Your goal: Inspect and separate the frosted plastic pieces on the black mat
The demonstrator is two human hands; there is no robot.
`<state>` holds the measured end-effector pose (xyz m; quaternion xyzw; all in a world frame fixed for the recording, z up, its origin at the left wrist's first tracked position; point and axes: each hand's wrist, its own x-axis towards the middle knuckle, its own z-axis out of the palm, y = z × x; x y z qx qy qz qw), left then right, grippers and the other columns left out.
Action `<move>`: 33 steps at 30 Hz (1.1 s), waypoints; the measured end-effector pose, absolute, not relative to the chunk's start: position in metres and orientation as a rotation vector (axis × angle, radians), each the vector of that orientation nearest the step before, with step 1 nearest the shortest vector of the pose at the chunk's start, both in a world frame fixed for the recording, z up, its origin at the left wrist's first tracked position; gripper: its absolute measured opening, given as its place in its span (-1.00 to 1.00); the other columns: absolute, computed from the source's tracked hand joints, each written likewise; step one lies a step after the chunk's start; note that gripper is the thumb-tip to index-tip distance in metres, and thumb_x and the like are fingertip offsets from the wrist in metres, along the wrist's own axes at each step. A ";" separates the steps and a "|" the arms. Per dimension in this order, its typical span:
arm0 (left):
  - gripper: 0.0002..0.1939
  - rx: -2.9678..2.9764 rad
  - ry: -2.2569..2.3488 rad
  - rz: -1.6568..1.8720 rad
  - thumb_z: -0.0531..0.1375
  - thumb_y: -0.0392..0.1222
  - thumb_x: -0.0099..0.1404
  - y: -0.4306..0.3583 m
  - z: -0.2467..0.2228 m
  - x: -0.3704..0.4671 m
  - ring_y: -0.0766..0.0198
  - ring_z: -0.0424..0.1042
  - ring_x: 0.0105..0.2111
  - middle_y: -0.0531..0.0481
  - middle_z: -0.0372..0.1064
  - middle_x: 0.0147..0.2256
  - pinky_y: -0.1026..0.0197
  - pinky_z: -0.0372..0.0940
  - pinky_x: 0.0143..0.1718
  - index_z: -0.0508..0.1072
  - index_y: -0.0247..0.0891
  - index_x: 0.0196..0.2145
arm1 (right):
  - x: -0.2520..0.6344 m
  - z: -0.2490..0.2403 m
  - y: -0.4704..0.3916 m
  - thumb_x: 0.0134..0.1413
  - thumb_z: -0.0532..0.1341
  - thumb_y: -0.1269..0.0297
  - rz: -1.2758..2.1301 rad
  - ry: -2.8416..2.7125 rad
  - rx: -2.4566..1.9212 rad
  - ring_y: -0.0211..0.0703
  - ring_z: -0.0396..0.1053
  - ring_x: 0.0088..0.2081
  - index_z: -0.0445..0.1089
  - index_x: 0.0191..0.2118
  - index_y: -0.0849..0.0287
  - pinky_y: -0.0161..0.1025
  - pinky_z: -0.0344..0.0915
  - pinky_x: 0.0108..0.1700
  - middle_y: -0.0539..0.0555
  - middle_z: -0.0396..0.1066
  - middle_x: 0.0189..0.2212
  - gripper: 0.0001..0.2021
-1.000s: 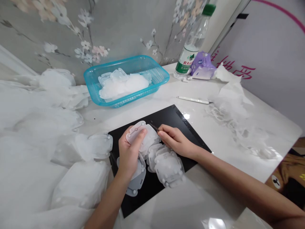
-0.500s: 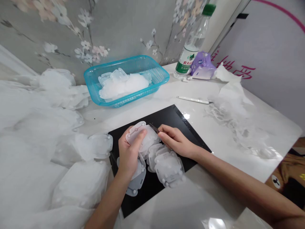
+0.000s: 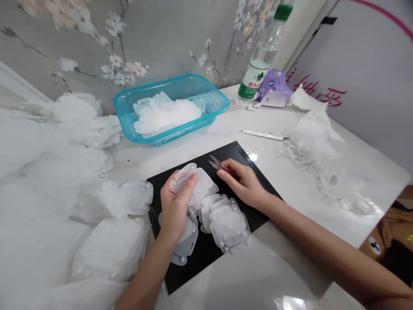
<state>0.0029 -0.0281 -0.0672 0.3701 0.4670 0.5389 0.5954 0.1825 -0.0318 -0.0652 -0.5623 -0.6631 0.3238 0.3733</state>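
Head view: a big white table is shown, and its right side is ended by a slanted edge. On the left, much room is taken up by a big heap of cloudy white pieces. A black mat is set aslant in the middle. White table top can be seen behind it, in front of it and to its right. Over the mat, a stack of thin pieces is held by the left hand, which is clamped on it, thumb on top. By the right hand, with fingers wrapped around it, a small pointed tool is held near the stack but apart from it. The mat's front edge is partly covered by loose pieces.

A blue basket is placed behind the mat, and white pieces are piled in it. To its right, a bottle with a green cap is stood beside a purple pack.

The back wall is covered with flowers. On a grey board, pink marks are drawn. Pale scraps are strewn on the table's right side, and a thin white stick is laid beside them.
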 end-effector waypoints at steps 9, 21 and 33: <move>-0.83 0.825 1.085 1.262 0.36 -0.18 0.07 -0.027 -0.068 0.002 0.43 0.31 -0.45 0.10 0.34 -0.46 0.41 0.25 -0.40 0.51 -0.26 -0.36 | 0.211 -0.082 -0.011 0.22 0.13 0.18 0.175 -1.985 -1.758 0.02 0.32 -0.14 0.44 -0.01 0.17 -0.12 0.33 -0.18 0.20 0.36 -0.13 -0.69; -0.82 0.876 1.092 1.253 0.35 -0.15 0.10 -0.028 -0.071 0.001 0.43 0.31 -0.43 0.10 0.35 -0.44 0.41 0.25 -0.38 0.51 -0.23 -0.33 | 0.210 -0.095 -0.009 0.25 0.06 0.22 0.005 -1.775 -2.096 0.25 0.19 0.03 0.37 0.11 0.08 0.33 0.12 0.06 0.23 0.30 0.07 -0.64; -0.73 0.813 1.077 1.318 0.36 -0.11 0.07 -0.027 -0.068 0.002 0.30 0.44 -0.25 -0.03 0.51 -0.27 0.33 0.30 -0.22 0.57 -0.25 -0.26 | 0.140 -0.046 -0.012 0.20 0.12 0.29 0.547 -1.770 -1.127 -0.32 0.26 -0.53 0.34 -0.34 0.18 -0.36 0.22 -0.46 -0.03 0.31 -0.55 -0.87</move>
